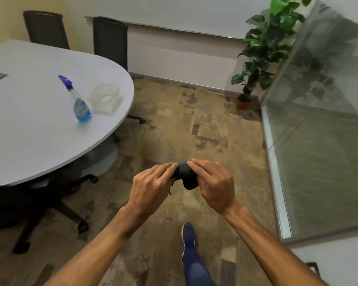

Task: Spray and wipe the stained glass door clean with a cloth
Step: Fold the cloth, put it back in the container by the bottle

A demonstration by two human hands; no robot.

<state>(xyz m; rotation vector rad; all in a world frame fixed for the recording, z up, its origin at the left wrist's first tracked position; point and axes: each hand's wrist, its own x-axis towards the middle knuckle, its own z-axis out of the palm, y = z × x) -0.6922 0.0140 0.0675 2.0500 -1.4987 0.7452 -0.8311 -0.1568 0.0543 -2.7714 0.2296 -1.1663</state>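
While hands [184, 182] bunch cloth [185, 175] (mid-floor), door [318, 141] rightward.

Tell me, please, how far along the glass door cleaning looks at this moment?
Done: little that shows; the glass door looks hazy, though reflections make stains hard to judge. In hand: the left hand and right hand hold a bunched dark cloth. Left: the spray bottle stands untouched on the table, so spraying and wiping apparently remain.

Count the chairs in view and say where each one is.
3: two high-backed chairs at the table's far side, one left, one right; one chair tucked under its near edge. Others may be hidden.
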